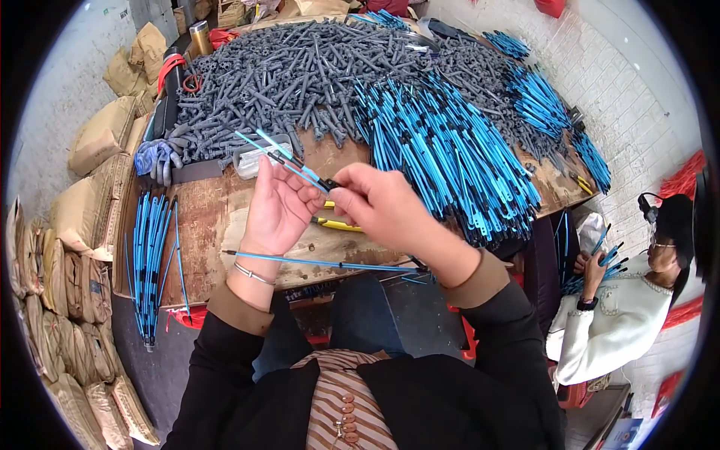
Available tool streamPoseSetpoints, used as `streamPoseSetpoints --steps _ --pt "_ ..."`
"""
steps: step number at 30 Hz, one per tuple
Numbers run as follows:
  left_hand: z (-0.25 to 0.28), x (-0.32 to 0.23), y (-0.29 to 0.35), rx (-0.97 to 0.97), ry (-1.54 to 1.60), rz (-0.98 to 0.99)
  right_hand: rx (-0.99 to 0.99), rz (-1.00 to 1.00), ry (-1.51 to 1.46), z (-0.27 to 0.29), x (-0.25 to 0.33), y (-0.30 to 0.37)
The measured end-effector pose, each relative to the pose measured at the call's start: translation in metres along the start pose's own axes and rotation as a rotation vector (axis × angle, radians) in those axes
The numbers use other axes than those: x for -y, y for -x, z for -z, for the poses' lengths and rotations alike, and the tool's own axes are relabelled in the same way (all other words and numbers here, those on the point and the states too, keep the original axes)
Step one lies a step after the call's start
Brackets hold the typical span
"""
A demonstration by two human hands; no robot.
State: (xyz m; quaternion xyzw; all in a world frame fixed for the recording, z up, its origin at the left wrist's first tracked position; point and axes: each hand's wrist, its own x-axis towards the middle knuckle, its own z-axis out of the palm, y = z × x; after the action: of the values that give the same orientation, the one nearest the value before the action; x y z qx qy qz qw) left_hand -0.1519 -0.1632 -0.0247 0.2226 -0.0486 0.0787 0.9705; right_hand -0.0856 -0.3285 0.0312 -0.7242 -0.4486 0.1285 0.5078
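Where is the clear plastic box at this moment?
In the head view, the clear plastic box sits on the wooden table, left of the middle, just beyond the left hand and beside the near edge of the grey pile.

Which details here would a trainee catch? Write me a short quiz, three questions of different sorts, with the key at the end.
1. Multiple choice. What does the person's right hand pinch?
a) a metal flask
b) the dark end of thin blue strips
c) a paper sack

2. True or false? The big heap of grey pieces lies on the floor.

3. Fill in the blank. The blue-and-grey glove lies at the ___ side of the table, as the person sees it.

Key: 1. b; 2. False, the heap is on the table; 3. left.
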Motion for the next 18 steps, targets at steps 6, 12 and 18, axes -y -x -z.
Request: streamPoseSetpoints --steps 6,12,18 --pt "0.005 0.005 0.010 -0.155 -0.426 -0.124 0.218 -0.065 0.236 -0.005 -0.010 0.006" --pt "0.028 0.002 0.030 -0.325 -0.689 -0.019 -0.481 -0.131 1.094 0.115 -0.083 -0.041" --pt "0.021 -0.001 0.034 -0.327 -0.857 0.036 -0.430 -0.359 1.549 0.143 -0.145 -0.036"
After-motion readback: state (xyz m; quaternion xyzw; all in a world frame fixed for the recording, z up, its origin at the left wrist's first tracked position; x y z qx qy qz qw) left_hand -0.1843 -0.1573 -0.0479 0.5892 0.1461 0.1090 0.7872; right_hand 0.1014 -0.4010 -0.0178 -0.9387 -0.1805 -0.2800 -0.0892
